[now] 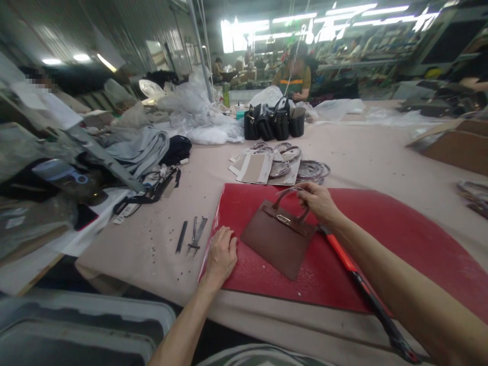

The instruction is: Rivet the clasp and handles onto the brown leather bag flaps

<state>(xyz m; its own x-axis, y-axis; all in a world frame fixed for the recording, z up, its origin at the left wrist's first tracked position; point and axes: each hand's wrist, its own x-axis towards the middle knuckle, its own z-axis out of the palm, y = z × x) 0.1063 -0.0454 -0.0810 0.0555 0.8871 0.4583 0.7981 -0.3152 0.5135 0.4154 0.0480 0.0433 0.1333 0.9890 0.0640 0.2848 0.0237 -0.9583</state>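
Hands apart: R hand (318, 201) clamped on handle (285, 194) of brown leather bag panel (278, 244), L hand (221, 256) flat on red mat (362, 218) at panel's 9 o'clock. Panel unpinned, so slip risk if handle pulled hard; red-handled tool (341, 252) at 4 o'clock, knockable by R forearm.

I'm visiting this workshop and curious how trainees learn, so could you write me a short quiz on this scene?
1. What does the right hand hold?
2. True or false: the left hand rests on the red mat.
3. Which is nearer the left hand: the metal pliers or the black handbags?

Key:
1. The curved handle of a brown leather bag panel
2. True
3. The metal pliers
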